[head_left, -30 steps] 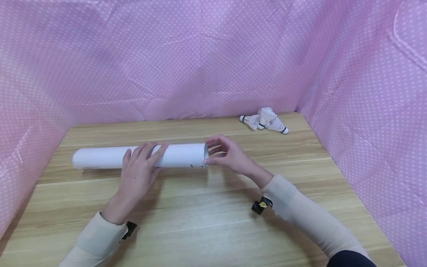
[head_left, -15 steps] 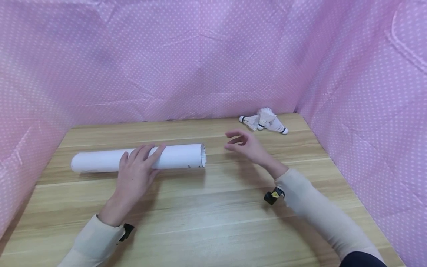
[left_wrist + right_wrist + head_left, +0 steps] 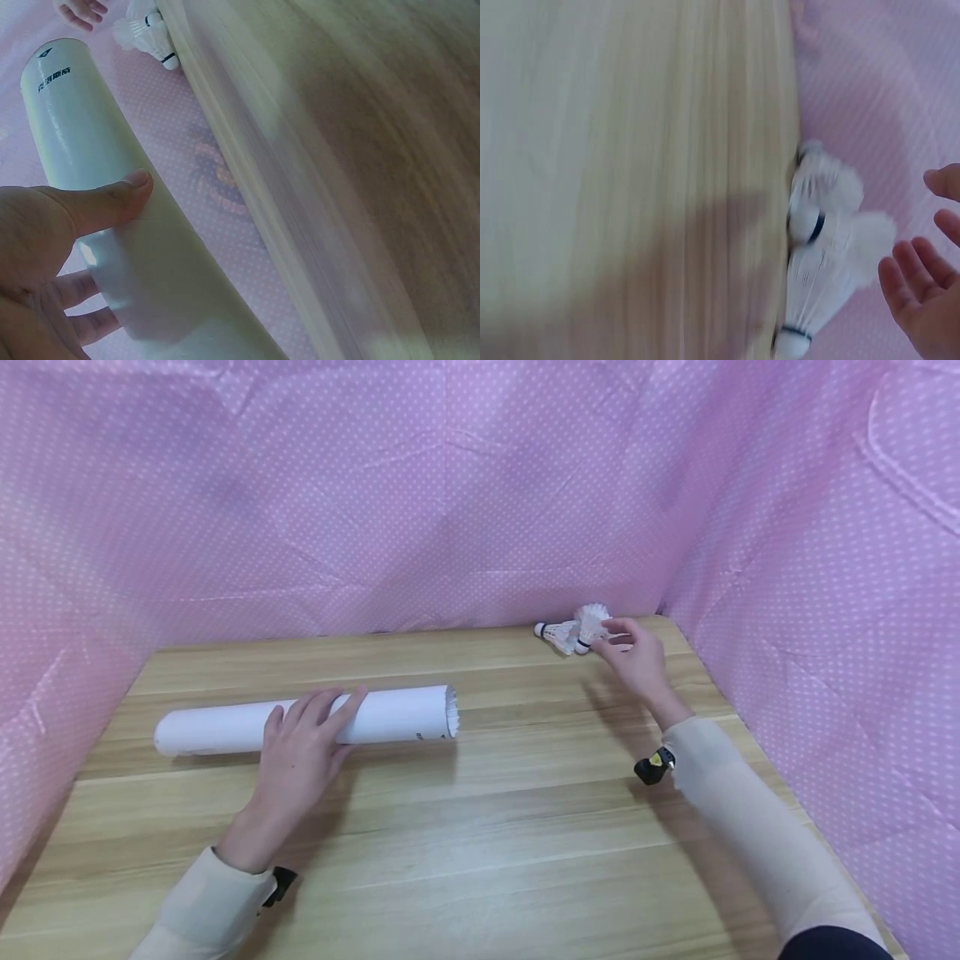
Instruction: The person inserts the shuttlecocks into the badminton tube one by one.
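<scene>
A white shuttlecock tube point(image 3: 405, 714) lies sideways over the left half of the table, with jagged white feather tips showing at its right end. My left hand point(image 3: 300, 752) grips it around the middle; the left wrist view shows the thumb across the tube point(image 3: 82, 120), which bears dark print near one end. At the back right, my right hand point(image 3: 641, 664) reaches over a small pile of white shuttlecocks point(image 3: 557, 635). Its thumb and fingers are spread apart beside the feathers. In the right wrist view, that hand point(image 3: 930, 285) is apart from the upper shuttlecock point(image 3: 855, 234), nothing in its grasp.
The wooden table point(image 3: 465, 827) has light grain. Pink dotted cloth point(image 3: 337, 510) hangs behind it and along both sides, close to the shuttlecock pile. A dark wrist camera point(image 3: 655, 766) is strapped under the right sleeve.
My right hand has left the tube's right end and moved right and back to the shuttlecocks. The left hand keeps its grip; the tube has shifted slightly left, its open end turning more into view.
</scene>
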